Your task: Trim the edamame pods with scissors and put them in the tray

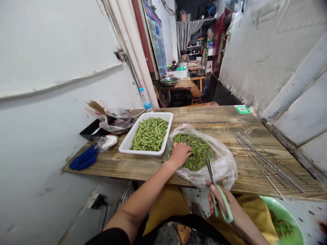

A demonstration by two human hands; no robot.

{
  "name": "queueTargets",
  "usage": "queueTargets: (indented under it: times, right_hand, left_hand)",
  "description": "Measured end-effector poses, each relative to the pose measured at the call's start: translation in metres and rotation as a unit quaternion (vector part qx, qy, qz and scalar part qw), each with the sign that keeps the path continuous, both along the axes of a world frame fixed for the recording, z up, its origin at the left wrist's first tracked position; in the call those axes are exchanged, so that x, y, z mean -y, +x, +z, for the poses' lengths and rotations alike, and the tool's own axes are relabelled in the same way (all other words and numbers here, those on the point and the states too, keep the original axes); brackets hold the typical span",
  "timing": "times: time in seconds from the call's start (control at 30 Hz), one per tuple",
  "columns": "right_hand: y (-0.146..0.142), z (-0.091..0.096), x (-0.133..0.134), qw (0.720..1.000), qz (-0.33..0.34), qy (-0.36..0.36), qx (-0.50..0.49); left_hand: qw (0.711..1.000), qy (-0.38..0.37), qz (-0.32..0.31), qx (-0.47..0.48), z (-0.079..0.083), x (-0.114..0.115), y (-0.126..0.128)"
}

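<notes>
A thin clear plastic bag (224,166) lies spread wide on the wooden table, with a heap of green edamame pods (198,148) inside. My left hand (180,154) reaches into its left side, fingers bent down onto the pods; the fingertips are hidden, so what they grip cannot be made out. My right hand (222,197) is closed around the pale green handles of a pair of scissors (223,204). Their metal blades point away from me, over the bag's right part. Left of the bag stands a white plastic tray (122,149) filled with plump pods.
Long metal skewers (268,163) lie on the table's right. A water bottle (146,101), black box (89,129) and blue cloth (84,158) are at the left. Below right is a green basin (293,217). Farther back, a person (183,57) sits behind other tables.
</notes>
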State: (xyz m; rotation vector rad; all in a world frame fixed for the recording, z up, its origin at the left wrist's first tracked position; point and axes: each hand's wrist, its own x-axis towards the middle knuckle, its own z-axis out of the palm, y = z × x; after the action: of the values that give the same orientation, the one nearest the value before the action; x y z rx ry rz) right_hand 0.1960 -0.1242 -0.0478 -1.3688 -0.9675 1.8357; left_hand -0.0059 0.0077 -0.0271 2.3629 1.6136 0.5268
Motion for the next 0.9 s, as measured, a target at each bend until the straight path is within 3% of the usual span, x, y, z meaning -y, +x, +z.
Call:
queueTargets:
  times: [0.17,0.27,0.43,0.6,0.9]
  right_hand:
    - [-0.004,-0.004,-0.003,0.999,0.024,0.033,0.024]
    - [-0.005,-0.006,-0.007,0.997,0.041,0.053,0.023]
    - [-0.003,-0.006,-0.011,0.993,0.057,0.094,0.051]
    - [0.0,-0.004,-0.01,0.988,0.054,0.112,0.088]
    - [-0.001,-0.001,-0.009,0.989,0.052,0.11,0.081]
  left_hand:
    - [0.97,-0.09,0.03,0.224,0.008,0.013,0.005]
    - [0.945,-0.171,0.05,0.274,0.01,0.022,0.014]
    - [0.902,-0.249,0.027,0.35,0.012,0.027,0.018]
    - [0.878,-0.259,0.049,0.399,0.016,0.028,0.018]
    - [0.884,-0.239,0.066,0.397,0.016,0.029,0.017]
